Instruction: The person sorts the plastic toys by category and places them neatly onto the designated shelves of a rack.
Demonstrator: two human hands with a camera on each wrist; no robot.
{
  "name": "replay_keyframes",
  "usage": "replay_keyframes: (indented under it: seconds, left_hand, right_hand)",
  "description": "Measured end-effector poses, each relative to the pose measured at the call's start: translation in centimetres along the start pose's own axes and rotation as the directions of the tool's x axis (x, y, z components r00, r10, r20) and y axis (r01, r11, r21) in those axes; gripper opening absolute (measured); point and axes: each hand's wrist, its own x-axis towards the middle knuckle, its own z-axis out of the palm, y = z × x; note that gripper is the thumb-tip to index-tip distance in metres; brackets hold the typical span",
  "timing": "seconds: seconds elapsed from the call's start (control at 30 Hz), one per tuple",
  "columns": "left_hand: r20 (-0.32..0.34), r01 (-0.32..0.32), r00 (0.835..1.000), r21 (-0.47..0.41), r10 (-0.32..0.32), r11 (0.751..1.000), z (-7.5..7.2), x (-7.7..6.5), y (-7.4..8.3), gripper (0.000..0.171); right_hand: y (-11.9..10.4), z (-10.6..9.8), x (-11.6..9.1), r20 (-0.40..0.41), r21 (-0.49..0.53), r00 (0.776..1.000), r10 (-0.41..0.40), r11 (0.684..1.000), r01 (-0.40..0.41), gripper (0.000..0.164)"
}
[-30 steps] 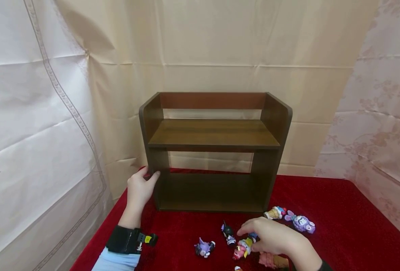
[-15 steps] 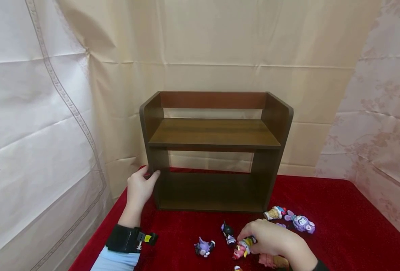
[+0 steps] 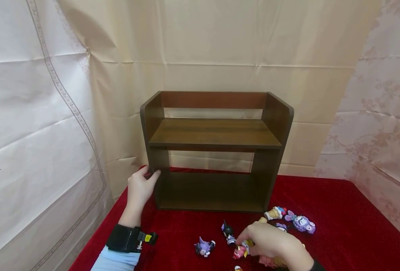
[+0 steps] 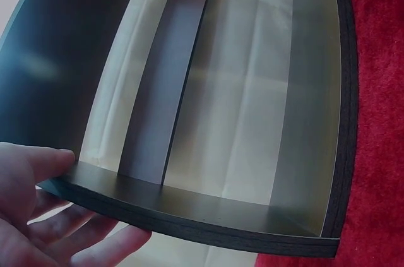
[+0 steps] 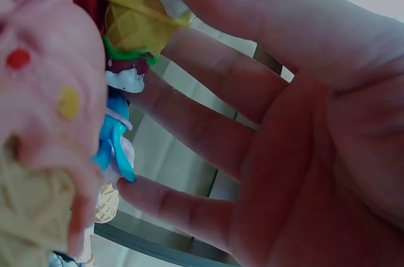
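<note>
My left hand [image 3: 140, 190] grips the shelf [image 3: 215, 132] while my right hand [image 3: 272, 240], loosely spread at a yellow-coned figurine [image 5: 136, 19], seems set for a pick-up needing a secure pinch.

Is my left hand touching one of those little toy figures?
No, your left hand is gripping the side of the brown shelf unit, apart from the toy figures.

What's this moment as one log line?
left hand: grips shelf side | right hand: at yellow-cone figurine, grip unclear | shelf: upright on red cloth
</note>
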Motion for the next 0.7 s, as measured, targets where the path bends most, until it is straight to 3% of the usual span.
replay_keyframes:
  seconds: [0.7]
  left_hand:
    - [0.0,0.013,1.0,-0.008,-0.013,1.0,0.06,0.02,-0.16,0.041]
  right_hand:
    - [-0.9,0.52,0.64,-0.058,-0.156,0.998,-0.004,0.988,-0.005,0.033]
